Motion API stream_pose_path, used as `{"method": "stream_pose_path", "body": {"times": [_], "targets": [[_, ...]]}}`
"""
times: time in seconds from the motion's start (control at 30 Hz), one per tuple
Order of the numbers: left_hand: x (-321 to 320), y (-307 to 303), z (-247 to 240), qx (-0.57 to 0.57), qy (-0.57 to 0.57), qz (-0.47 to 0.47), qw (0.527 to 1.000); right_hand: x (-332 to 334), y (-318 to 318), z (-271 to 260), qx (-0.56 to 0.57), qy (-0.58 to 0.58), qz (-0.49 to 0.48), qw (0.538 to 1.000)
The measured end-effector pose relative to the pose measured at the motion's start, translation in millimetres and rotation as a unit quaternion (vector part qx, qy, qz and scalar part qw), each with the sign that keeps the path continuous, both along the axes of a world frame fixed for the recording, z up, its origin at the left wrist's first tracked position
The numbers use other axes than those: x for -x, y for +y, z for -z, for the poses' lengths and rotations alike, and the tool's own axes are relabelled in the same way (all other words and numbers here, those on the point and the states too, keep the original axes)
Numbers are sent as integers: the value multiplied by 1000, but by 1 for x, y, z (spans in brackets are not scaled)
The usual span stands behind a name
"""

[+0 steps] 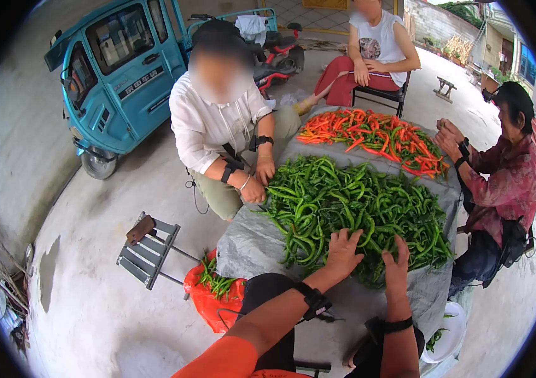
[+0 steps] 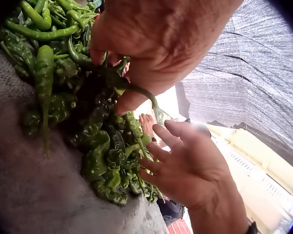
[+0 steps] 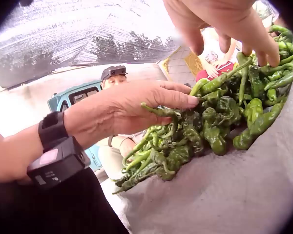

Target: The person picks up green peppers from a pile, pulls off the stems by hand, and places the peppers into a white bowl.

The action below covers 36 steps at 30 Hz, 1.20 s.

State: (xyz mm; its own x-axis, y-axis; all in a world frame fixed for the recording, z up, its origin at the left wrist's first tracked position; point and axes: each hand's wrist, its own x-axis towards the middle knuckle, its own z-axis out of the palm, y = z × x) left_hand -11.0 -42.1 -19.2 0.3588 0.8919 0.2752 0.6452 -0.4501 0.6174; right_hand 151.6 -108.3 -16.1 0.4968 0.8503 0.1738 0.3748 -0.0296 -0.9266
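A broad heap of green chili peppers lies on a grey cloth. My left hand reaches into its near edge. In the right wrist view that hand's fingers lie fairly straight over the peppers, the thumb below; one curved pepper crosses in front of the thumb. My right hand is just to the right, fingers spread and slightly bent at the pile's edge. Seen from the left wrist, its palm faces the heap and holds nothing.
Red chilies form a second pile behind. A person in a white hoodie handles peppers at left; others sit at right and back. A red bag with peppers, a folding stool and a white bowl stand nearby. A blue three-wheeler is parked behind.
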Motion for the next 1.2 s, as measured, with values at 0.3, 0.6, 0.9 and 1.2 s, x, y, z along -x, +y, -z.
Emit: {"method": "stream_pose_path", "body": {"times": [0.3,0.6,0.9,1.2], "targets": [[6,4,7,-52,-61,29,996,-2,-5,-20,-13,170,-24,985],[26,16,7,-25,-74,60,995,-11,-8,-14,34,117,-8,993],[38,5,-5,127,-199,165,958,-14,-1,-4,17,13,30,999],[37,-51,29,587,151,521,601,-9,-10,-9,-95,-83,72,989]]}}
